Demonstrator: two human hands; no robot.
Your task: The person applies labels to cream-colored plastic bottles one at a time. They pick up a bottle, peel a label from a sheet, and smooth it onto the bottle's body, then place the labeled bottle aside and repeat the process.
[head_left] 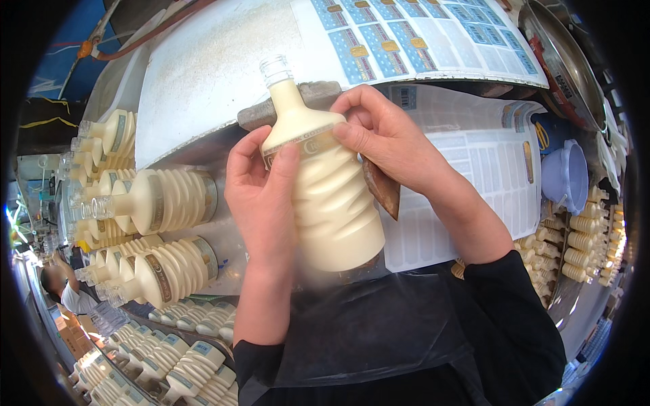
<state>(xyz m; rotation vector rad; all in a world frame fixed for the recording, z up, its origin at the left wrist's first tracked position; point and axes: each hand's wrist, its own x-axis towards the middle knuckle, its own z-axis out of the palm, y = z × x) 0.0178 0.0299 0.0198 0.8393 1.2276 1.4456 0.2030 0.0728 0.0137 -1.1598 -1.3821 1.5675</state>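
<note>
A cream bottle (335, 220) with slanting ridges and a clear threaded neck lies in front of me, neck pointing away. A narrow brownish label strip (308, 141) runs across its shoulder. My left hand (261, 189) grips the left side of the shoulder, thumb on the strip and fingers around the edge. On the right side, my right hand (389, 139) has its thumb pressed at the strip's end, fingers bent behind the shoulder. The bottle's upper part leans on a worn grey block (319, 89). Beside its right side juts a brown pointed piece (382, 189).
Cream bottles (176, 201) lie stacked at left, with more rows (169, 362) lower left. Label sheets (389, 47) lie on the white board (203, 74); a mostly peeled backing sheet (460, 176) is at right. Farther right stands a lavender bucket (565, 176). A person (74, 298) is far left.
</note>
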